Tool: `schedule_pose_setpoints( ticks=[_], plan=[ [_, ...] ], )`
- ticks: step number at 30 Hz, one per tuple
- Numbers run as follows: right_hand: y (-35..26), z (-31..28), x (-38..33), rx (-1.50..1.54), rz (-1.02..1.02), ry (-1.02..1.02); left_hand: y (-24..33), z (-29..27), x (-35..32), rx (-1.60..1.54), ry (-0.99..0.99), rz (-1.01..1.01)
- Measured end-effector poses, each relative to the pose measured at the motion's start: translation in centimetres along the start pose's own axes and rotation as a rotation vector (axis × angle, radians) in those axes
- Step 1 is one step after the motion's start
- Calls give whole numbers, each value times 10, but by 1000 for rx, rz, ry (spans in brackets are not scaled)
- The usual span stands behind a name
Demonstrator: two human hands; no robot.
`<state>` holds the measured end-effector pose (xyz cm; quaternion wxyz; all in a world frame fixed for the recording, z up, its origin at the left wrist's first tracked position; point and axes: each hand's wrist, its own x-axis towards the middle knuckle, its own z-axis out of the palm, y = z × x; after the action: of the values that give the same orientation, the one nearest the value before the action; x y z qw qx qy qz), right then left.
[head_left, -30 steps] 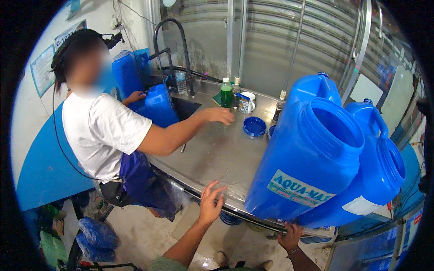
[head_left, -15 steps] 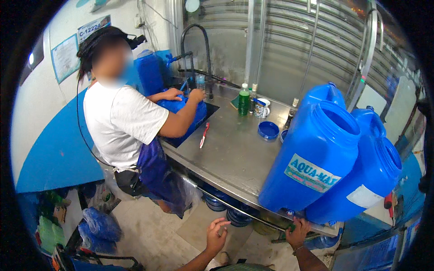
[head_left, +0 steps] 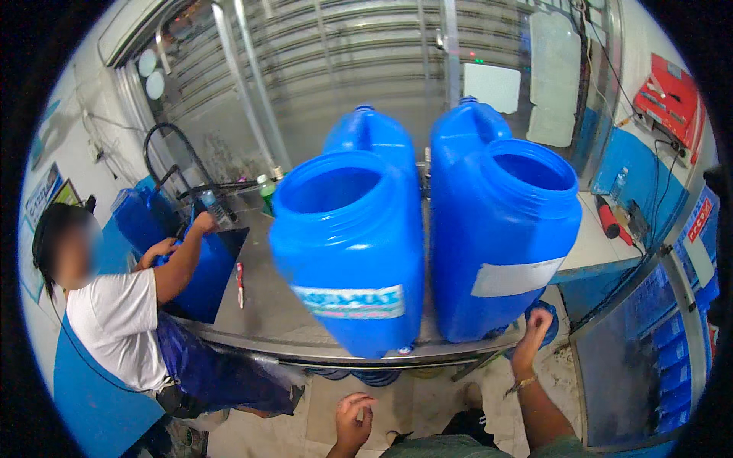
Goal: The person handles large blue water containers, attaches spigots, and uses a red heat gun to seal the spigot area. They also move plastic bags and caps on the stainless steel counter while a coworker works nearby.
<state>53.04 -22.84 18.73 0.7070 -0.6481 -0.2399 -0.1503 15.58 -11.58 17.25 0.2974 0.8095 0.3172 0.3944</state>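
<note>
Two large blue water jugs stand open-topped on the steel counter (head_left: 321, 347) right in front of me. The left jug (head_left: 347, 252) carries a white and green label, the right jug (head_left: 508, 237) a blank white one. My right hand (head_left: 532, 336) reaches up and rests on the counter edge at the base of the right jug, fingers spread. My left hand (head_left: 353, 420) hangs below the counter, fingers loosely curled, holding nothing.
A person in a white shirt (head_left: 114, 320) and blue apron stands at the left, hands on a blue container (head_left: 202, 275) in the sink under a black faucet (head_left: 164, 153). A red pen (head_left: 240, 278) and a green bottle (head_left: 266, 191) lie on the counter. Blue crates (head_left: 672, 359) sit at right.
The view has shifted right and closer, so the two jugs now fill the centre. My right hand rose to the counter edge by the right jug. The other person keeps working at the sink.
</note>
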Motion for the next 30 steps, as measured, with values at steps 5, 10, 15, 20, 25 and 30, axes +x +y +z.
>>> schedule_pose_setpoints(
  ticks=[5, 10, 15, 20, 25, 30],
  plan=[
    [66, 29, 128, 580, 490, -306, 23, 65, 16, -125, -250, 83],
    [103, 96, 183, 525, 389, -761, 104, 151, 95, -392, 160, 94],
    [82, 125, 152, 727, 608, -806, -35, 205, 21, -768, 423, -641],
    [66, 105, 119, 482, 431, -816, -69, 185, -15, -427, 525, -811],
    [47, 78, 111, 393, 372, -904, -28, 121, 20, -58, 746, -798],
    [48, 62, 113, 454, 385, -1010, 17, 53, 44, 205, 897, -758]
  ],
)
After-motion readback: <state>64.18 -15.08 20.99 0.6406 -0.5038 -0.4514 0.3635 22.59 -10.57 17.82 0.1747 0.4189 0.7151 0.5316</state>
